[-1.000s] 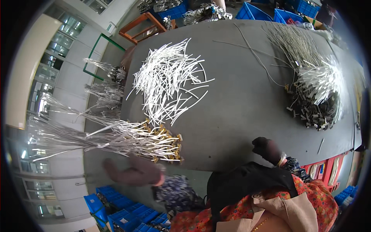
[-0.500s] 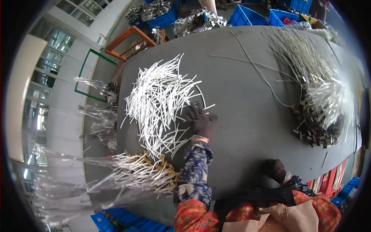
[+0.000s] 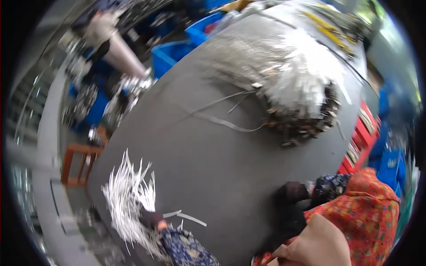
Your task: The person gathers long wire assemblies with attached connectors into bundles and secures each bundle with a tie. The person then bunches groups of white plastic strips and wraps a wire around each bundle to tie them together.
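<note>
Left hand (image 3: 151, 218), dark glove, resting on pile of white strips (image 3: 128, 199) at left edge of grey worktop (image 3: 213, 164); grip blurred, cannot tell if closed on strips. Right hand (image 3: 292, 193) gloved, at worktop's near edge, seemingly empty, state unclear. Strips probably light, thin, springy, slippery; best gathered as bunch near middle.
</note>
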`<state>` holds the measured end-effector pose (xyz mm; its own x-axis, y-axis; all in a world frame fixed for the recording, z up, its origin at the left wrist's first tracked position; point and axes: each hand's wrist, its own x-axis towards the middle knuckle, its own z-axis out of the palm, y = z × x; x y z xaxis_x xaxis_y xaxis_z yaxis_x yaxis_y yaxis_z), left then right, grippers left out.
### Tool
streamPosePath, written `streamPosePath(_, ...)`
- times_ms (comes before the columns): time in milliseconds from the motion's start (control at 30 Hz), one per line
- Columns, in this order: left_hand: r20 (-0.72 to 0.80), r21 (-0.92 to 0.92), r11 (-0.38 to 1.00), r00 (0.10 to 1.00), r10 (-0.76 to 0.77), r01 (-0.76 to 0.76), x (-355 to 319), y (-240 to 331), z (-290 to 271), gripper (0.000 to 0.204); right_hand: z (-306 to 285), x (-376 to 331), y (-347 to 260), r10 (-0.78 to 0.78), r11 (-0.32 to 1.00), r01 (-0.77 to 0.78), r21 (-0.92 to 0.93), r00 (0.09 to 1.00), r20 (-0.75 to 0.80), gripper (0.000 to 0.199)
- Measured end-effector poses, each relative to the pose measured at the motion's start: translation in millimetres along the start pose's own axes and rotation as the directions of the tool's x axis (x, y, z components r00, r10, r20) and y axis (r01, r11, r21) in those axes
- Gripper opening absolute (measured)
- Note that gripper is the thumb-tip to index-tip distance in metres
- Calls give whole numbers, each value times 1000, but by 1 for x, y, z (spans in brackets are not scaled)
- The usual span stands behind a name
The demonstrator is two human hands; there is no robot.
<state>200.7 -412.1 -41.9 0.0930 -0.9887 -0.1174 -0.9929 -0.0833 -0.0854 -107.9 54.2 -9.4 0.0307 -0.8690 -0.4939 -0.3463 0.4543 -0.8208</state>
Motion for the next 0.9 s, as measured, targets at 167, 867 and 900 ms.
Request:
streamPosePath(167,-128,-419,906,992,9,-62,-36,9,-9,65,7,-3,19,-121,992,119,-33,988,-91,24)
streamPosePath(867,12,-630,-720,930,368,293,-157,17,-84,13,11,62,-84,-51,673,167,720,982,-180,38)
streamPosePath(900,57,-578,-743,924,377,338,-174,24,-86,12,20,84,-97,-49,583,172,794,983,-178,42)
